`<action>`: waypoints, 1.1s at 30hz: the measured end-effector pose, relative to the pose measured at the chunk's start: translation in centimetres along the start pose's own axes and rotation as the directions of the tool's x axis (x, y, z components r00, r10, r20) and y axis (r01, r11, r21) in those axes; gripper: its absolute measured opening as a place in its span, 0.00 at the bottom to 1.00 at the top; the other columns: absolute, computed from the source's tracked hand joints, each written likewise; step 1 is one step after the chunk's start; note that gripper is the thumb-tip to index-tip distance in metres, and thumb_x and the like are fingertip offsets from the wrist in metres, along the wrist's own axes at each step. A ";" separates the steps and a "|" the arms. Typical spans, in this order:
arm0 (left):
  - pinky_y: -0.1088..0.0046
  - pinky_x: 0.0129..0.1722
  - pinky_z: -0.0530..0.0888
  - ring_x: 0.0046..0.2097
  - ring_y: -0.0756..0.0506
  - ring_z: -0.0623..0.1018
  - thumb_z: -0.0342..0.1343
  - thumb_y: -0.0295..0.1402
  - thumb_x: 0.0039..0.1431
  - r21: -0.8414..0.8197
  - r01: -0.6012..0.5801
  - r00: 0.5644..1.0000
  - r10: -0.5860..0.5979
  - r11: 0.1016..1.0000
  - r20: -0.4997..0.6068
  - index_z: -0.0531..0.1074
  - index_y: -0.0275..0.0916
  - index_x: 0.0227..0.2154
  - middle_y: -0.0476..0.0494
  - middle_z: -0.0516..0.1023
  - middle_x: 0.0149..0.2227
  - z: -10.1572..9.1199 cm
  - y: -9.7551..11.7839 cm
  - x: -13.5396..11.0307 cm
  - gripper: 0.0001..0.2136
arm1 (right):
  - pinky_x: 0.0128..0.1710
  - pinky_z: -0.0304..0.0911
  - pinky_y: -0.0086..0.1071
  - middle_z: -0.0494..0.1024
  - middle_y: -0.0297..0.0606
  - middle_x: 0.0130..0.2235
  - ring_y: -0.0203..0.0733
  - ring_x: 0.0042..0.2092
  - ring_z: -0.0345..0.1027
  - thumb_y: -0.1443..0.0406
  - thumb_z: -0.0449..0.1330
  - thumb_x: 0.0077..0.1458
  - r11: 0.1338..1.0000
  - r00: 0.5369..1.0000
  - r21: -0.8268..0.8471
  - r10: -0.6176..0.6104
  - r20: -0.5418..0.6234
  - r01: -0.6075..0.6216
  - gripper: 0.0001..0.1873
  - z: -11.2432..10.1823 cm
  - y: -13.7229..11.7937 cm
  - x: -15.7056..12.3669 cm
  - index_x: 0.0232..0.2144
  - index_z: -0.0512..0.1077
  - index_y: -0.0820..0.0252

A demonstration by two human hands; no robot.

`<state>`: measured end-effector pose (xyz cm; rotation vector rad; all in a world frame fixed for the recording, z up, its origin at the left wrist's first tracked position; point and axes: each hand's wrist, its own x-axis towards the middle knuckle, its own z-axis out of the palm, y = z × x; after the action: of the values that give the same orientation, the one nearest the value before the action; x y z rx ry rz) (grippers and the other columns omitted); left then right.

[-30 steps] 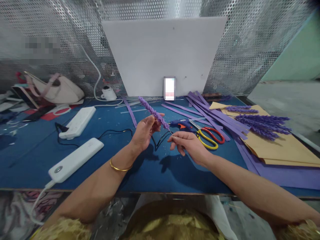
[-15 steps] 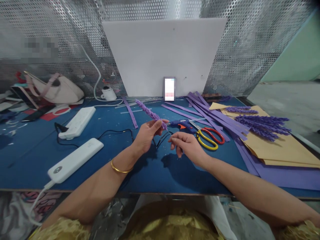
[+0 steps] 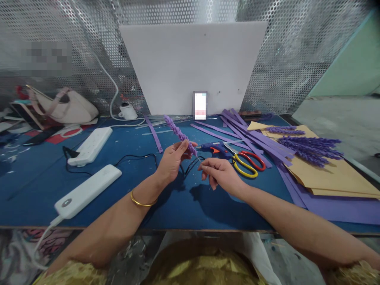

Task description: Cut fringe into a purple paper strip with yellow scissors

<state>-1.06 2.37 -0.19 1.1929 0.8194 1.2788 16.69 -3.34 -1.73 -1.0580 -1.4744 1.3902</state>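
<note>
A purple paper lavender sprig (image 3: 175,128) is pinched between the thumb and fingers of my left hand (image 3: 172,159), its tip slanting up and to the left. Just to the right, my right hand (image 3: 221,174) has its fingertips closed on the thin stem at the sprig's lower end. Behind my hands lies a blue glue gun (image 3: 212,147) with an orange trigger. Scissors (image 3: 247,163) with one red and one yellow handle rest beside it.
Purple paper strips (image 3: 255,136) lie at the right, near finished lavender sprigs (image 3: 308,149) on tan paper (image 3: 335,182). A white power bank (image 3: 89,192) and a power strip (image 3: 90,146) are at the left. A lit phone (image 3: 200,105) leans against a white board (image 3: 196,63).
The lavender sprig has turned a little in my left hand and stands slightly steeper. My right hand has barely moved and stays at the stem.
</note>
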 end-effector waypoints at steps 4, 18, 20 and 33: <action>0.75 0.32 0.72 0.32 0.50 0.76 0.67 0.52 0.47 -0.105 -0.004 0.996 -0.006 0.995 -0.088 0.81 0.38 0.33 0.46 0.79 0.29 -0.1 0.5 0.4 0.21 | 0.15 0.57 0.24 0.78 0.32 0.25 0.30 0.15 0.65 0.58 0.60 0.56 1.000 1.000 0.001 0.015 0.009 -0.015 0.11 -0.2 -0.1 0.1 0.32 0.74 0.61; 0.77 0.28 0.71 0.29 0.51 0.73 0.69 0.53 0.43 -0.071 -0.045 0.975 0.028 0.996 -0.220 0.80 0.36 0.29 0.47 0.77 0.27 -0.2 0.5 0.6 0.22 | 0.19 0.61 0.24 0.77 0.30 0.22 0.31 0.17 0.67 0.63 0.63 0.54 0.996 0.987 -0.073 0.055 0.153 -0.044 0.07 -0.2 -0.6 -0.2 0.27 0.74 0.61; 0.76 0.29 0.71 0.30 0.49 0.75 0.66 0.55 0.46 -0.022 -0.001 0.983 -0.004 1.000 -0.186 0.80 0.36 0.32 0.44 0.79 0.29 -0.3 0.5 0.5 0.25 | 0.17 0.60 0.24 0.78 0.32 0.21 0.32 0.17 0.69 0.62 0.65 0.53 0.997 0.983 -0.050 0.073 0.170 -0.065 0.09 -0.4 -0.9 -0.2 0.26 0.75 0.61; 0.77 0.26 0.64 0.24 0.53 0.67 0.67 0.41 0.45 0.177 -0.015 0.969 0.058 0.984 -0.240 0.77 0.36 0.24 0.52 0.70 0.20 0.1 1.2 0.1 0.12 | 0.43 0.73 0.42 0.76 0.43 0.50 0.44 0.45 0.74 0.59 0.60 0.65 0.991 0.834 0.111 0.005 -0.552 0.068 0.17 -9.1 -2.4 4.4 0.52 0.71 0.62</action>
<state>-1.30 2.30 1.02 1.2061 1.1122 1.4259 23.95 3.55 1.14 -1.2183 -0.9575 1.0144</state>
